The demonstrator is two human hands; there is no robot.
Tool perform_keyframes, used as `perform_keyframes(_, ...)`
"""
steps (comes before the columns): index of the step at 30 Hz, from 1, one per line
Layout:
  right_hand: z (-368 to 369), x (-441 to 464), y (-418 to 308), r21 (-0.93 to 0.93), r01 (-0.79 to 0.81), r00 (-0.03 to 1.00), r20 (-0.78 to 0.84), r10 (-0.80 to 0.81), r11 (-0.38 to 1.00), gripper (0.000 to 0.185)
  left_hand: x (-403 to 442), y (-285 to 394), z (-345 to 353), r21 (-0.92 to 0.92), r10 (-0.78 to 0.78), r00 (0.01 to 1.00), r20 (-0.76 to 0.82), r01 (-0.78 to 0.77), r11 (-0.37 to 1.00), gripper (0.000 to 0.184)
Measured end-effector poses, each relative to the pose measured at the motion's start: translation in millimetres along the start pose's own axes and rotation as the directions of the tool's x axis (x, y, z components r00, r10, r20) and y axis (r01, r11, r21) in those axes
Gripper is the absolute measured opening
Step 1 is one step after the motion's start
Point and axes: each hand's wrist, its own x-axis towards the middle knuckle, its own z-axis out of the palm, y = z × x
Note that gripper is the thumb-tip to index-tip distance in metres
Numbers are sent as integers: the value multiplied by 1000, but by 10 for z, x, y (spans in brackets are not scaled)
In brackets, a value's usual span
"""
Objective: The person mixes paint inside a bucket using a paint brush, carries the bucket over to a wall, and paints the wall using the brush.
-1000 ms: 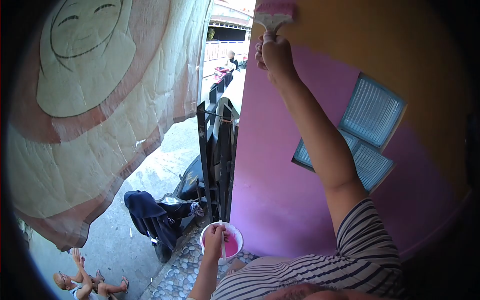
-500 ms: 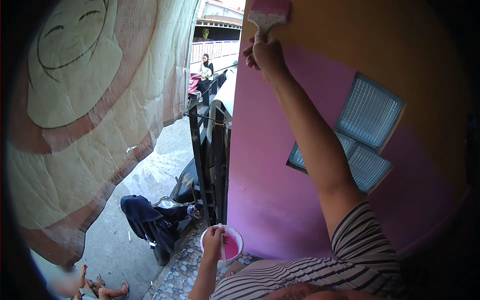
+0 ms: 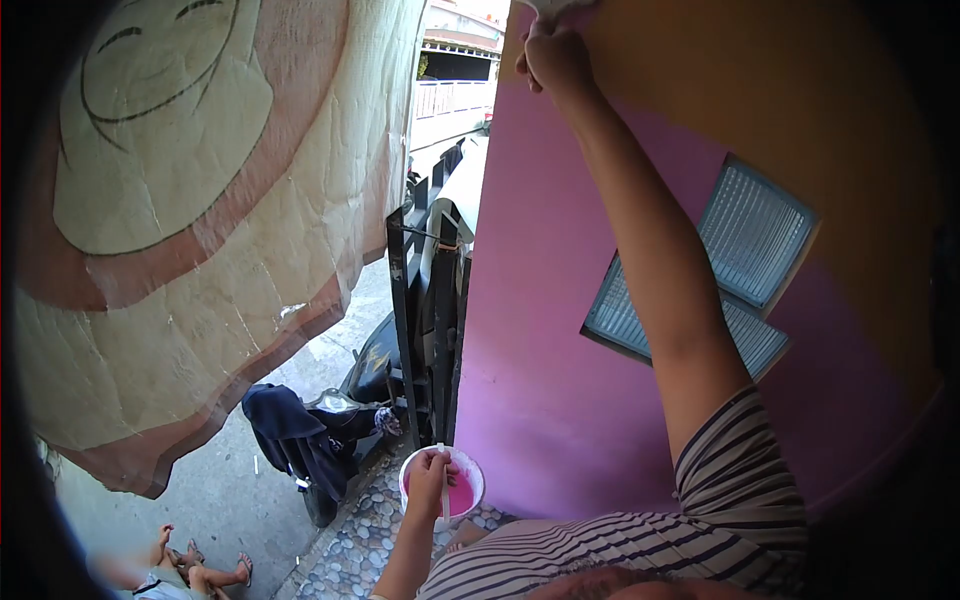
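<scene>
High on the wall (image 3: 540, 330), my right hand (image 3: 560, 62) grips the handle of a wide paintbrush (image 3: 547, 8). Its bristles lie beyond the top edge of the view. The wall is pink below and orange-brown above, and the brush is at the orange part near the wall's left corner. Down low, my left hand (image 3: 430, 480) is closed on the white handle of a paint bucket (image 3: 481, 488). Bright pink paint (image 3: 461, 494) shows inside it.
A large printed banner (image 3: 200, 300) hangs at left. Beside the wall stands a black metal gate (image 3: 400, 300). A motorbike with a dark jacket (image 3: 290, 425) is parked below. Glass-block windows (image 3: 757, 235) sit in the wall. A person's legs (image 3: 205, 578) show at lower left.
My right hand has moved up with the paintbrush, whose bristles have left the view. The banner's edge has shifted right, and the person by the far railing is out of sight. My left hand stays put.
</scene>
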Motion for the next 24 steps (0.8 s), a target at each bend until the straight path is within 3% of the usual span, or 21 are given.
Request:
perform_keyframes(6, 555, -1291, 437, 206, -269, 963, 91, 255, 941, 39, 36, 85, -129, 7, -17, 999, 35, 16, 1000, 18)
perform_keyframes(10, 708, -1407, 306, 211, -128, 990, -34, 138, 969, 34, -25, 125, -208, -15, -14, 1000, 18, 14, 1000, 18)
perform_keyframes(13, 604, -936, 21, 194, -129, 988, -57, 143, 973, 40, -63, 154, -238, -9, -32, 999, -9, 31, 999, 18)
perform_keyframes(16, 465, -659, 33, 207, -180, 983, 60, 171, 962, 40, -58, 120, -200, 2, -43, 999, -5, 43, 999, 18)
perform_keyframes(24, 698, -1714, 499, 265, -255, 966, 24, 258, 930, 36, -177, 104, -105, -35, -43, 999, -9, 42, 998, 17)
